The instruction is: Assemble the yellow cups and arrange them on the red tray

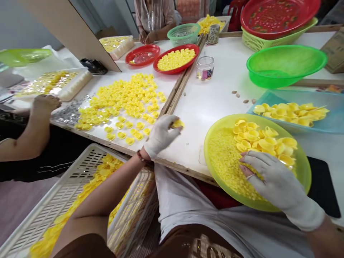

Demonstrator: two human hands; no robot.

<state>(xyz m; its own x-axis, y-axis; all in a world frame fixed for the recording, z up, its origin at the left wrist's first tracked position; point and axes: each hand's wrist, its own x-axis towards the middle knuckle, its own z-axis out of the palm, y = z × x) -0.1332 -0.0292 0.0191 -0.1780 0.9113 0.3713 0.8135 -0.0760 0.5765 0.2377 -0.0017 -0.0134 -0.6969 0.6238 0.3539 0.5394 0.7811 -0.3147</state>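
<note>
While left hand (pixel 162 136) pinches yellow piece (pixel 177 124), right hand (pixel 272 177) curved, over basin (pixel 304 182) (grip unclear)

On the tabletop (pixel 209 104), beads (pixel 221 163) and cups (pixel 267 143) lie in a bowl (pixel 303 181); left of it, loose pieces (pixel 129 94); between, farther back, a jar (pixel 205 68)

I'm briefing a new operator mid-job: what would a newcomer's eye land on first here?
Probably the yellow bowl at lower right, holding small granules and larger cups, with the white-gloved right hand over them. Next, the flower-like pieces spread left of centre on the white table; beside them, the left hand holds a yellow piece.
</note>
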